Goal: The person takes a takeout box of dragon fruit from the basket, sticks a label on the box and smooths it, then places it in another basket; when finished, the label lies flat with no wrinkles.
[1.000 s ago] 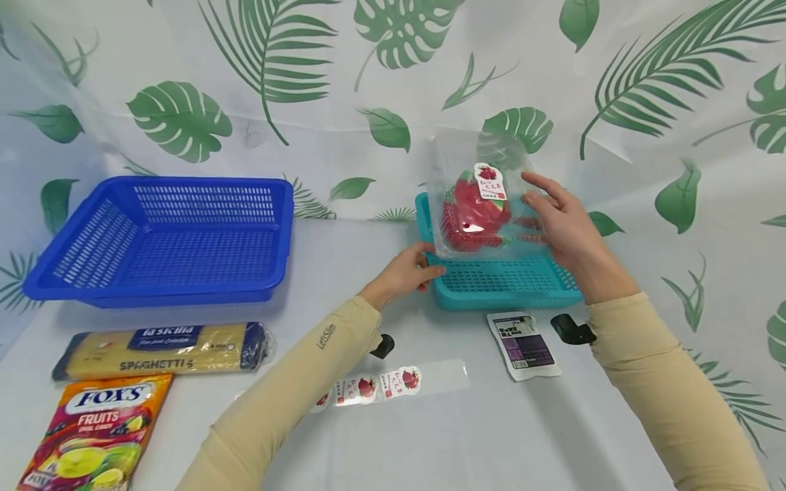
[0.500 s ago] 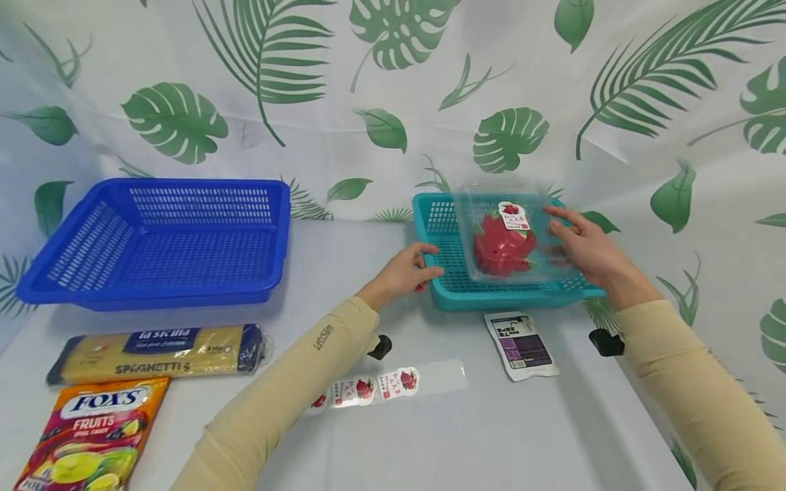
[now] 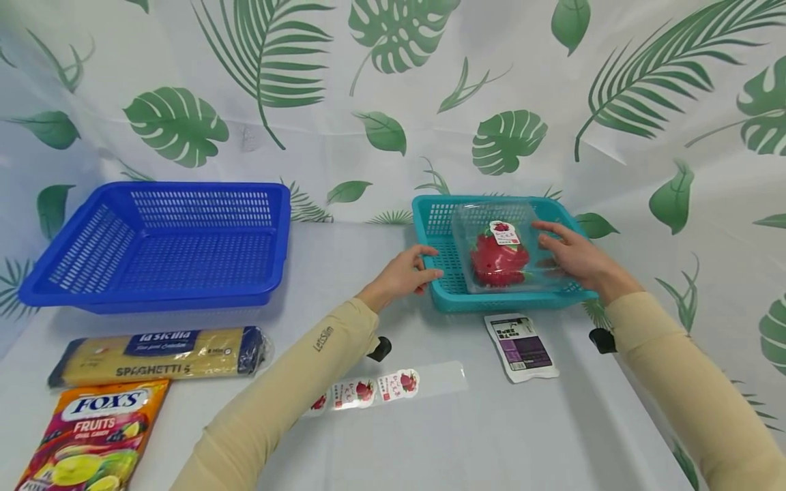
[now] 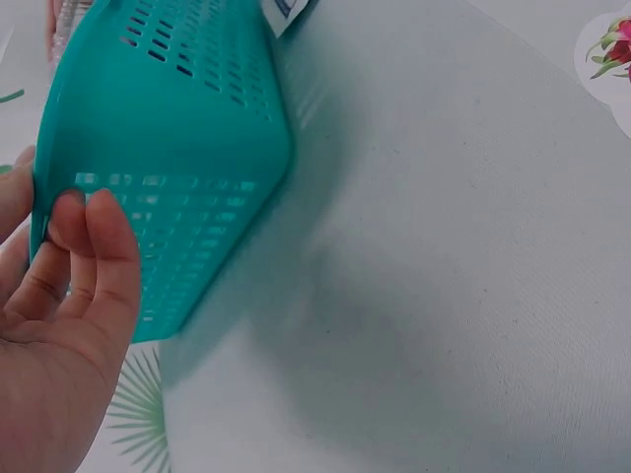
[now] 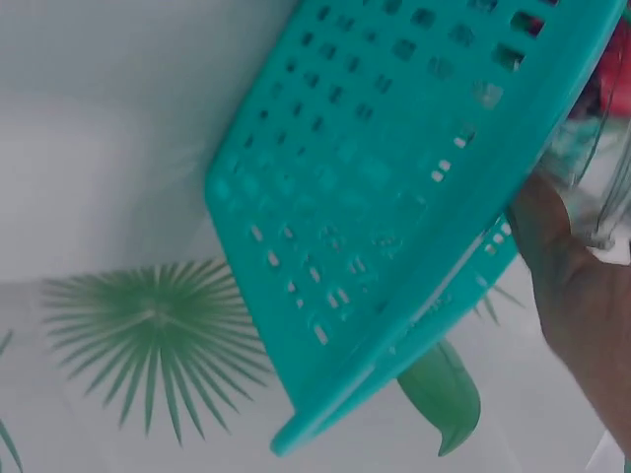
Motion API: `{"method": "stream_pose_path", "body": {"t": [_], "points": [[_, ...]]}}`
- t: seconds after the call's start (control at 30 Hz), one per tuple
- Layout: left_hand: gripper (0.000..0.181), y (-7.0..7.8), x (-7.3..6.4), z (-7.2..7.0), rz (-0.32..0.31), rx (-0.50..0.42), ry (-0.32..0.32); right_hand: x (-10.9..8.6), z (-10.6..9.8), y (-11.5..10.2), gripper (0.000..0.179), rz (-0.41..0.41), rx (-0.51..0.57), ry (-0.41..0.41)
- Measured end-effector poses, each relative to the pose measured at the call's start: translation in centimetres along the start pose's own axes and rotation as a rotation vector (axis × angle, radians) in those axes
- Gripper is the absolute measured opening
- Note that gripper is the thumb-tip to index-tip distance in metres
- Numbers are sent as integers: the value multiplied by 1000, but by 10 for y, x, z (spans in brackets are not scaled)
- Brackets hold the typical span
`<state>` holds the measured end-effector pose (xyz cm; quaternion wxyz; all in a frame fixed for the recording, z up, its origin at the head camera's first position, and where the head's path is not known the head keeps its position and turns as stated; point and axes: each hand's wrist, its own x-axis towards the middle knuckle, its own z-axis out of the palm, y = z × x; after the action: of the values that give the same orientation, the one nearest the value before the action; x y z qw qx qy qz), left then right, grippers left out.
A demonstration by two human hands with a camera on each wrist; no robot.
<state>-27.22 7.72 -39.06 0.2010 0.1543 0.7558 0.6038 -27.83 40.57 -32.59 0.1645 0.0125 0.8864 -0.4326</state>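
Observation:
A clear plastic box point(image 3: 491, 213) with red dragon fruit point(image 3: 499, 264) inside and a fruit label on its lid sits tilted within the teal basket point(image 3: 500, 302). The right hand point(image 3: 574, 254) holds this box by its right side. In the right wrist view, part of that hand point(image 5: 582, 305) shows over the basket rim, its fingertips largely hidden. The left hand point(image 3: 402, 274) grips the basket's left rim. Its curled fingers, in the left wrist view, lie under the teal rim point(image 4: 57, 118), with the thumb on the other side.
At the left stands a blue basket point(image 3: 279, 273), with a spaghetti pack point(image 3: 159, 356) and a candy bag point(image 3: 95, 436) before it. A strip of dragon fruit stickers point(image 3: 399, 385) lies mid-table. A small white and purple packet point(image 3: 522, 348) lies in front of the teal basket.
The right hand has lowered the clear box from above the teal basket down into it, shifting it a little to the right. The left hand has stayed on the rim.

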Motion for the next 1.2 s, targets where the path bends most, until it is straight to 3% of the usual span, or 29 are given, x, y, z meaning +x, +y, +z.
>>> {"method": "stream_pose_path", "body": {"t": [0.23,0.4,0.9,1.2], "points": [[46,0,0,2,-8,7,1,10,-3,6,60,105,-101,-103],[47,1,-1,2,-7,-7,-3,14,-2,12,61,146,-156,-115],[47,1,-3,3,-18,-1,3,16,5,17,60,94,-143,-57],[47,3,-4,3,-9,6,4,15,0,18,61,130,-105,-111]]}}
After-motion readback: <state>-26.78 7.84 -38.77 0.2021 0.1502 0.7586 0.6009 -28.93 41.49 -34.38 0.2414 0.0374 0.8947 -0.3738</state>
